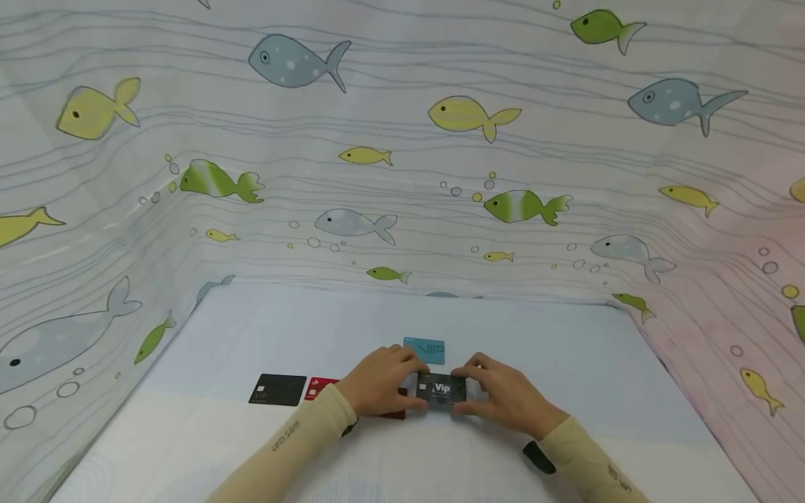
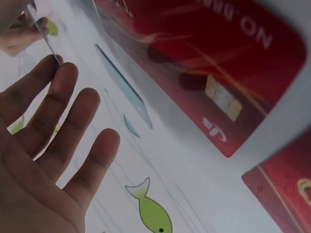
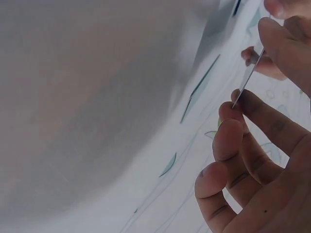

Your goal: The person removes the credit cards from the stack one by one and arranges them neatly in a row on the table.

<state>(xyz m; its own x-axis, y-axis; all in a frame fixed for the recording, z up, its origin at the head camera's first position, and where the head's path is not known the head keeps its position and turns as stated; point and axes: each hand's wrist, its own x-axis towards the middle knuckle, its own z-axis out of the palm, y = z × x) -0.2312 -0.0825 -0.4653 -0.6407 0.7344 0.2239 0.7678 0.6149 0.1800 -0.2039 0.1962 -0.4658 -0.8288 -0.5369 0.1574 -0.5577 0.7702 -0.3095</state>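
A dark grey card marked "Vip" (image 1: 442,389) is held between both hands, raised off the white surface. My left hand (image 1: 385,381) pinches its left end between thumb and fingers. On its right end, the fingertips and thumb of my right hand (image 1: 506,397) grip the corners. Both wrist views show the card edge-on, as a thin line (image 3: 250,75) between the fingers in the right one. Just behind it lies a light blue VIP card (image 1: 430,351), partly covered by the left fingers.
Left of the hands lie a black VIP card (image 1: 278,390) and a red card (image 1: 319,386). Another red card (image 1: 394,414) shows partly below the left hand. A white cloth surface (image 1: 541,335) lies under them, with fish-print curtain walls (image 1: 390,188) around.
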